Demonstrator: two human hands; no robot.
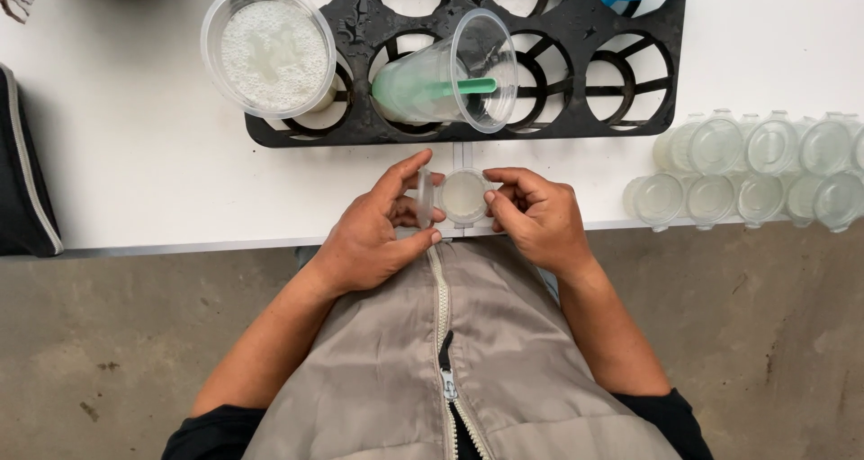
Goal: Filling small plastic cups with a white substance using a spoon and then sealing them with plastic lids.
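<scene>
Small round clear plastic sauce cup (pixel 463 196) w/ pale filling sits at white table (pixel 135 172) edge, btwn both hands. Right hand (pixel 538 219) pinches cup rim w/ fingertips. Left hand (pixel 382 230) grips hinged clear lid (pixel 424 197), upright, thumb + fingers closed on it. Black plastic cup-holder tray (pixel 630 91) just behind; row of filled lidded cups (pixel 756 167) to right.

They're wearing a beige vest (pixel 450 379) with a white zipper (pixel 444 334), over black sleeves (pixel 202 428) pushed up, leaving forearms bare.
</scene>
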